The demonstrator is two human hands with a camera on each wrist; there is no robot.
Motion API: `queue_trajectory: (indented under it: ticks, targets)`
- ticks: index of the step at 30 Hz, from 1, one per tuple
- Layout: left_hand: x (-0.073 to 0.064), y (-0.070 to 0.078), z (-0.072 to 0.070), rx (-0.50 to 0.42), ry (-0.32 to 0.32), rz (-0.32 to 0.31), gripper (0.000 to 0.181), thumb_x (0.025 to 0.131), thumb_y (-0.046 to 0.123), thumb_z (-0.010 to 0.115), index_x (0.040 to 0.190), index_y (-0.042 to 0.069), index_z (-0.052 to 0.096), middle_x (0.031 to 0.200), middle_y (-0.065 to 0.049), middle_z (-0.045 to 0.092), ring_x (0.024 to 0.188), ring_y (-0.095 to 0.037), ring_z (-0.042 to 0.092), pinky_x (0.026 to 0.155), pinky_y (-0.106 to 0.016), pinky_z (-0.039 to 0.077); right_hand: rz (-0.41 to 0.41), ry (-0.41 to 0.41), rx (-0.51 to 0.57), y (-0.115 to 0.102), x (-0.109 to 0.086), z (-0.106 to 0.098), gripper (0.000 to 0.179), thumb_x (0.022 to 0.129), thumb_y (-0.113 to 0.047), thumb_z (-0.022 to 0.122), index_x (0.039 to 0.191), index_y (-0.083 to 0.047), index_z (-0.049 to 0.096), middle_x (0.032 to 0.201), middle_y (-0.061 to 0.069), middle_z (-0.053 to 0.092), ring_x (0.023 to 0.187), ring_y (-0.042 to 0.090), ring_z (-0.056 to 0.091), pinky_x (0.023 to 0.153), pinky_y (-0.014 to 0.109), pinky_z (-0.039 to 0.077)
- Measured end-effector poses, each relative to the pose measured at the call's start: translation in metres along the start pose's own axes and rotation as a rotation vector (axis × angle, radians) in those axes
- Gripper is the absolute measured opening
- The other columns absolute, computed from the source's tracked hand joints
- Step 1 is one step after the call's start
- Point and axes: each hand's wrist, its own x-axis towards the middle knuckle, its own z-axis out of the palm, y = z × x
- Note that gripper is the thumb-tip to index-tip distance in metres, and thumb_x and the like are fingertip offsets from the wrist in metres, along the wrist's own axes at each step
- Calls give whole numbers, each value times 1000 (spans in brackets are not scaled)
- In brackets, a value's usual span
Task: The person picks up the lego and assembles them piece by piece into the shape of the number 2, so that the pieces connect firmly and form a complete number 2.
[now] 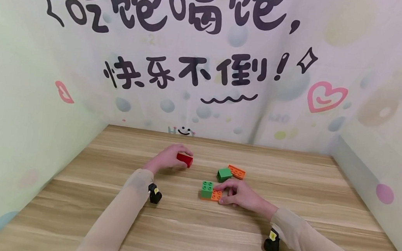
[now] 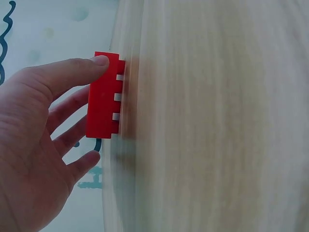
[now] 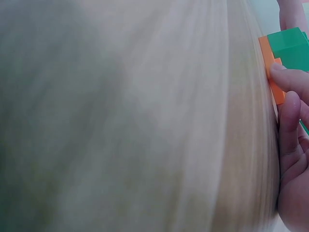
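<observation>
My left hand grips a red toy building brick at the back middle of the table. In the left wrist view the thumb lies along the red brick and its studs face the tabletop. With thumb and fingers, my right hand pinches the right end of an orange building plate. A green brick with studs up sits on that plate's left end. In the right wrist view the orange plate lies close along the wood, partly hidden by the fingers.
Just behind my right hand a loose green brick, hollow side showing, lies beside another orange plate. The wooden table meets a printed cloth backdrop at its back edge and pale side walls.
</observation>
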Motion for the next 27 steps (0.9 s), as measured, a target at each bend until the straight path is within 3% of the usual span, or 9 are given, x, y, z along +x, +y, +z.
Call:
queue_trajectory:
  ticks: [16,27]
  targets:
    - [0,2,-2,57,-9,-16,33,86,13,75,118,15,68,120,-10,62,113,-28,56,97,-45,51,-2,5,-8,-1,1,0,37,82,-21,81,118,-18,71,103,13,63,57,6,48,50,22,47]
    - [0,4,-9,64,31,29,35,85,14,77,119,13,66,117,-9,65,108,-26,59,93,-42,54,1,1,-8,-1,0,0,37,82,-20,81,118,-16,71,104,14,63,57,5,47,49,21,46]
